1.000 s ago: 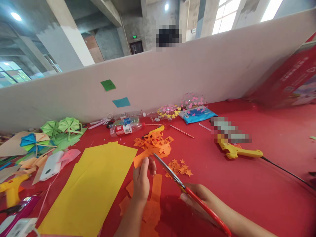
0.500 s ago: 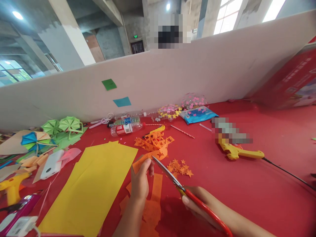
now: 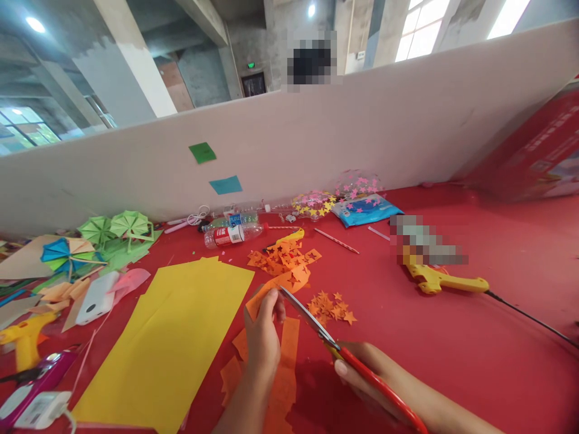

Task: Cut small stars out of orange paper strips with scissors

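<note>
My left hand [image 3: 266, 328] pinches a strip of orange paper [image 3: 286, 281] between thumb and fingers. Wrapped around red-handled scissors [image 3: 377, 381], my right hand [image 3: 362, 364] holds them with the blades pointing up and left. The blade tips meet the strip right beside my left thumb, and the blades look nearly closed. Just right of the blades lies a small pile of orange paper stars [image 3: 332, 308]. Beyond the strip are orange scraps with star-shaped holes [image 3: 284, 256]. Under my left wrist, more orange paper pieces [image 3: 289, 349] are partly hidden.
Yellow paper sheets [image 3: 172, 343] lie left of my hands. A yellow glue gun [image 3: 446, 281] with a cord is at right, another glue gun [image 3: 29, 337] at far left. Plastic bottles [image 3: 235, 235] and a blue packet [image 3: 368, 211] stand by the white partition [image 3: 280, 144].
The view has shifted very slightly. My left hand and forearm have moved a little to the right; the scissors stay at the strip, almost unchanged.
</note>
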`<state>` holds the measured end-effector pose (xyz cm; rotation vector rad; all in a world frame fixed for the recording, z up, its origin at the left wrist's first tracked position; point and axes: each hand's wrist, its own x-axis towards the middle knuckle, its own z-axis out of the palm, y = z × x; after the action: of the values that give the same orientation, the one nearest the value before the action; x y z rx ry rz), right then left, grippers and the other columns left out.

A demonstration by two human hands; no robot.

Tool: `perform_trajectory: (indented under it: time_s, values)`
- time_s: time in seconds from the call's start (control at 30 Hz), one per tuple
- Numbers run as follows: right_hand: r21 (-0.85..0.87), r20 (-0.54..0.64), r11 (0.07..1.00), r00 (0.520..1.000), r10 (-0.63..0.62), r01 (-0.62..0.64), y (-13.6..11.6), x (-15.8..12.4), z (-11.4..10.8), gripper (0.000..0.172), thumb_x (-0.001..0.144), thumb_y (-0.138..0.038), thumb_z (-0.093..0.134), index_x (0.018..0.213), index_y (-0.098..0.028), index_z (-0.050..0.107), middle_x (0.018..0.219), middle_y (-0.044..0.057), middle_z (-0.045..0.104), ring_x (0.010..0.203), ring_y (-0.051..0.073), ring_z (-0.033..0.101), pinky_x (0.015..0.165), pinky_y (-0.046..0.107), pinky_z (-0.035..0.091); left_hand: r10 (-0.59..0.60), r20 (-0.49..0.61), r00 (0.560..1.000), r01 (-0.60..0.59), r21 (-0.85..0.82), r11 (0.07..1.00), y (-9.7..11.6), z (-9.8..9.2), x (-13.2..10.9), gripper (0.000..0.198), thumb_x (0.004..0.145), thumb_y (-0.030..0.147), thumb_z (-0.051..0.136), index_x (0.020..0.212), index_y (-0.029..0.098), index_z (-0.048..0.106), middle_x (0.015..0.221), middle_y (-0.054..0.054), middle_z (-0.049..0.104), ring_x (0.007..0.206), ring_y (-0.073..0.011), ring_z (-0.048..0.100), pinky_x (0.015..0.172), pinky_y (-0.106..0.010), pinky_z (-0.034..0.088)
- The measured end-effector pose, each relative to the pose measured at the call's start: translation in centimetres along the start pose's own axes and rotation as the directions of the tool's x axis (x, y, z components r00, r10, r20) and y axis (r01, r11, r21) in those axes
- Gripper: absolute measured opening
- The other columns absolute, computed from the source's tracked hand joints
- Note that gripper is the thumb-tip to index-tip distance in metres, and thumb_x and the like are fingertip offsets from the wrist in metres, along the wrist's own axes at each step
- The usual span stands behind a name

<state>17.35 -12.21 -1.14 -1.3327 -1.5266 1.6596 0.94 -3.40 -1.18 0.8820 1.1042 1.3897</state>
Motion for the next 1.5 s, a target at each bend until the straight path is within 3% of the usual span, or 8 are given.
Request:
perform_trajectory:
  time_s: [0.4,1.07,1.5]
  values:
    - [0.043,-0.017,0.997,0.998,0.064,-0.063,-0.07,0.03,0.30,0.056,0.079,-0.074,0.049,0.064,-0.021,0.035,0.047,-0.009,0.034,0.041,0.005,0.028,0.040,0.021,0.021,0.029,0.089,0.996,-0.032,0.031,0.999,-0.13,-0.25,-0.01,0.026,0.078,0.030,0.059,0.056,0.017,0.054,0.052,0.003,0.048,0.051,-0.0079,0.042,0.048,-0.020,0.035]
    - [0.056,-0.023,0.998,0.999,0.044,-0.042,0.14,0.07,0.24,0.049,0.084,-0.060,0.053,0.063,-0.021,0.032,0.050,-0.009,0.031,0.041,0.004,0.024,0.040,0.021,0.018,0.006,0.069,0.998,-0.006,-0.003,1.000,-0.22,-0.14,0.09,0.026,0.077,0.029,0.059,0.055,0.017,0.054,0.051,0.003,0.048,0.049,-0.0079,0.042,0.047,-0.020,0.034]
    - [0.030,-0.046,0.996,0.996,0.081,-0.079,0.26,0.18,0.02,0.052,0.083,-0.064,0.053,0.062,-0.021,0.030,0.052,-0.008,0.029,0.047,0.006,0.024,0.043,0.022,0.019,-0.005,0.101,0.995,0.003,0.017,1.000,0.15,-0.33,0.25,0.027,0.077,0.034,0.060,0.057,0.016,0.056,0.052,0.002,0.049,0.049,-0.0088,0.044,0.047,-0.021,0.034]
